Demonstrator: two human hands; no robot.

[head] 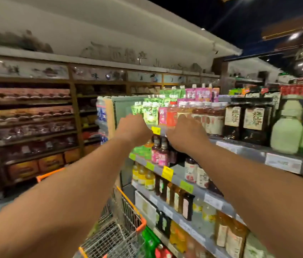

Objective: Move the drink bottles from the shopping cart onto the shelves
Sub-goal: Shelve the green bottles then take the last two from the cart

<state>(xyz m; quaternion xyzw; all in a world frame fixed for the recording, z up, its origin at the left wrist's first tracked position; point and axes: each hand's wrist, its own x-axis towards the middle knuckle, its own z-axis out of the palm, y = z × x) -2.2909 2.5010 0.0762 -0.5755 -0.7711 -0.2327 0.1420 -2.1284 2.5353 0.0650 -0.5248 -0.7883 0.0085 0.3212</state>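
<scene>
1. Both arms are reaching up to the upper shelf [258, 146] of the drinks aisle; the left hand [134, 127] and the right hand [186, 133] are showing only their backs to the head view.
2. The fingers of both hands are lying among the front row of small bottles [171, 114]; whether either hand is gripping a bottle, or merely touching one, cannot be told, since the fingertips are hidden.
3. The shelves below are standing well stocked, with dark bottles [162, 151] on the tier just under the hands and yellow bottles [144, 175] one tier lower.
4. The shopping cart [128, 218], orange-rimmed with a wire basket, is waiting beside the shelving at lower centre; what it is holding is not visible here.
5. Judgement: a placing or straightening step appears to be under way at the upper shelf; how many bottles are remaining in the cart cannot be judged from this view.
</scene>
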